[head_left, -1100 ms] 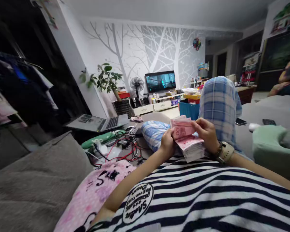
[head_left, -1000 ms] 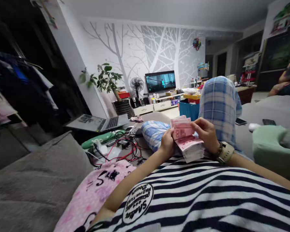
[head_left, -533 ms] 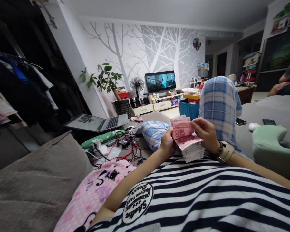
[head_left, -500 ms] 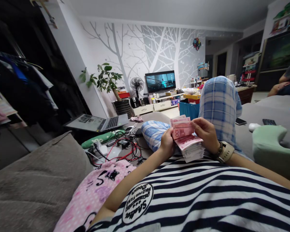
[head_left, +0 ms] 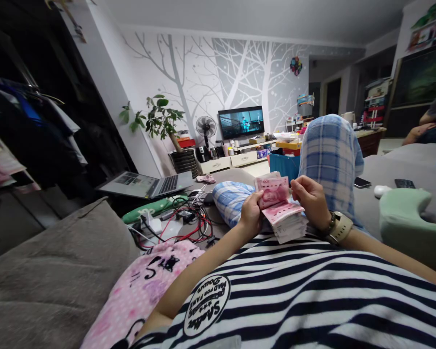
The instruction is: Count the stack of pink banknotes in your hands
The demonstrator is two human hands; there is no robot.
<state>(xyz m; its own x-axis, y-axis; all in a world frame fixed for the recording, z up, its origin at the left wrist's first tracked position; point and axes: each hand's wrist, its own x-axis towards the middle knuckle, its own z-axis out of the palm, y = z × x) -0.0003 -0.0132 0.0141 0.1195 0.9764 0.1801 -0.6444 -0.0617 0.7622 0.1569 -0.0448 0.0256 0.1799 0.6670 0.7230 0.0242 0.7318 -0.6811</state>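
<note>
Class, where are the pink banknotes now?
In the head view, right of centre, the pink banknotes are in the left hand, with the right hand close beside them.

A grey-and-white wall (head_left: pixel 218 77) painted with bare trees (head_left: pixel 265 87) stands behind a lit television (head_left: pixel 241 122) and a low white cabinet (head_left: pixel 244 158). Grey upholstered seating (head_left: pixel 417 162) spreads at right, and a dark doorway (head_left: pixel 333 99) opens farther back.
</note>
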